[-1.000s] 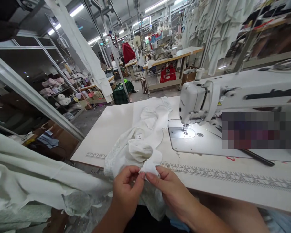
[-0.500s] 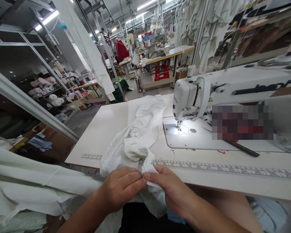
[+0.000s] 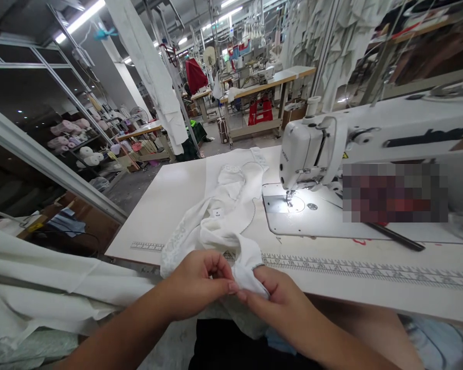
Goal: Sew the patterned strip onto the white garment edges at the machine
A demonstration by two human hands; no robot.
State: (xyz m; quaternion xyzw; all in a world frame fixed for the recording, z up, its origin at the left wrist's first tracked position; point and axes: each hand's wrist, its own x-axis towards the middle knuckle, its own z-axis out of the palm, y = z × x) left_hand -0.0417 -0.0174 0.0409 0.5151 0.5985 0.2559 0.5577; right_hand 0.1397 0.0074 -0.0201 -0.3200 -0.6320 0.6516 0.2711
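Note:
A white garment (image 3: 231, 205) with lacy trim and a small label (image 3: 218, 213) is bunched on the table, left of the sewing machine (image 3: 312, 149). Its near end drapes over the front edge toward my lap. My left hand (image 3: 200, 282) is closed, thumb and finger pinching the cloth at this near end. Beside it, my right hand (image 3: 280, 300) grips the same piece, fingers tucked behind the fabric and thumb in front. The two thumbs almost meet. Exactly what lies between the left fingertips is hard to see.
A ruler strip (image 3: 332, 270) runs along the front of the white table (image 3: 139, 216). A dark, thin tool (image 3: 397, 236) lies by the machine's lit needle plate (image 3: 278, 216). White cloth (image 3: 42, 288) hangs at the left. More sewing tables stand behind.
My left hand has turned and its fingers have curled into a pinch. My right hand has shifted slightly right, spreading the fabric. The view has moved slightly.

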